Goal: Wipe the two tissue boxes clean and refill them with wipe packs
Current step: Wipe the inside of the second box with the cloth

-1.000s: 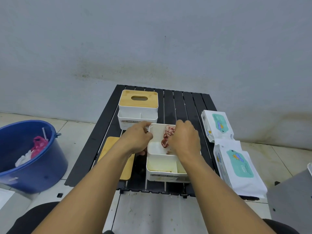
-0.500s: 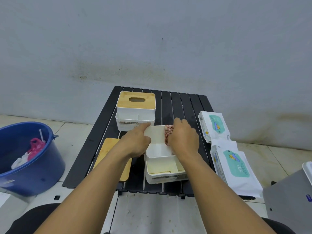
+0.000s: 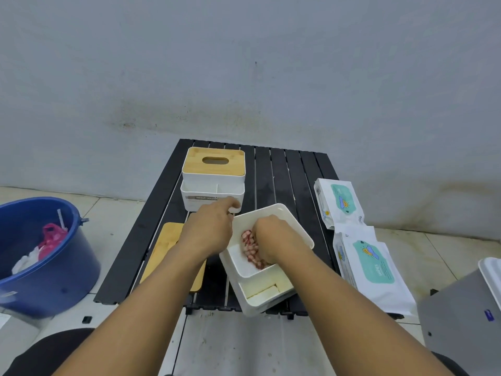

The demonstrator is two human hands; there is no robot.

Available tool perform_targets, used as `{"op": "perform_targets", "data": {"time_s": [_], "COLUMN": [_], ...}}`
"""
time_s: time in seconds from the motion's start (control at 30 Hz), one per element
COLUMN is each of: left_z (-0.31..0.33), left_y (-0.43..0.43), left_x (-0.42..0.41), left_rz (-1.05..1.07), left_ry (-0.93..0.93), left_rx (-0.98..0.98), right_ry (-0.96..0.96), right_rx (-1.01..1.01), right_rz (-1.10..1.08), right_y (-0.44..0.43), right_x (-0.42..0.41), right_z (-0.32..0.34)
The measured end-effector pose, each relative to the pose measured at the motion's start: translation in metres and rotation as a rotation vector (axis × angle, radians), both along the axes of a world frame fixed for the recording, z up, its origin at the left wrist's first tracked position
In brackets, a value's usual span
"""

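Scrubbing inside the lidless tissue box (image 3: 267, 301) with a cloth (image 3: 249, 246) bunched in the curled right hand (image 3: 273, 240), the person is gripping its rim with the left hand (image 3: 208, 232), but the box is sitting askew at the near edge of the table (image 3: 287, 180), where a hard stroke could be shoving it off.

The open tissue box (image 3: 260, 299), square to the table's (image 3: 295, 180) near edge a moment ago, now sits skewed with its far end swung toward the right edge, and the right hand (image 3: 273, 237) has drawn the cloth (image 3: 250, 248) from the far wall down inside it.
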State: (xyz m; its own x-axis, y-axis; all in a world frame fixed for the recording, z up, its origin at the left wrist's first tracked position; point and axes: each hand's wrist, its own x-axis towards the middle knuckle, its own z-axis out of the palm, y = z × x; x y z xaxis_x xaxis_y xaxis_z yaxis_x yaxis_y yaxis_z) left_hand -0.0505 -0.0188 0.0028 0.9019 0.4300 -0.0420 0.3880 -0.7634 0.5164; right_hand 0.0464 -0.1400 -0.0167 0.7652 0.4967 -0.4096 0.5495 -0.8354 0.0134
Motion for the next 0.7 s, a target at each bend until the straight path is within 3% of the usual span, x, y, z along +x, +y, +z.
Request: {"op": "perform_targets", "data": {"time_s": [0.1,0.23,0.33,0.47,0.6,0.7], "left_z": [0.006,0.013,0.009,-0.007,-0.011,-0.013], "left_y": [-0.001,-0.005,-0.018,-0.023,-0.024,-0.025], "left_x": [-0.003,-0.006,-0.009,0.000,0.001,0.003], "left_rz": [-0.046,-0.084,-0.140,-0.098,-0.093,-0.087], "left_ry": [0.054,0.131,0.120,0.064,0.042,0.042], "left_rx": [0.062,-0.010,-0.147,-0.101,-0.088,-0.098], "right_ry": [0.008,0.077,0.054,0.015,0.124,0.132], "right_rx": [0.006,-0.112,-0.077,0.124,-0.018,0.008], "right_rz": [-0.126,-0.008,0.147,0.245,0.332,0.336], "right_y": [0.000,0.005,0.010,0.003,-0.007,-0.008], "right_x": [0.004,0.011,0.014,0.006,0.004,0.001], "right_z": [0.002,0.014,0.013,0.003,0.004,0.002]}}
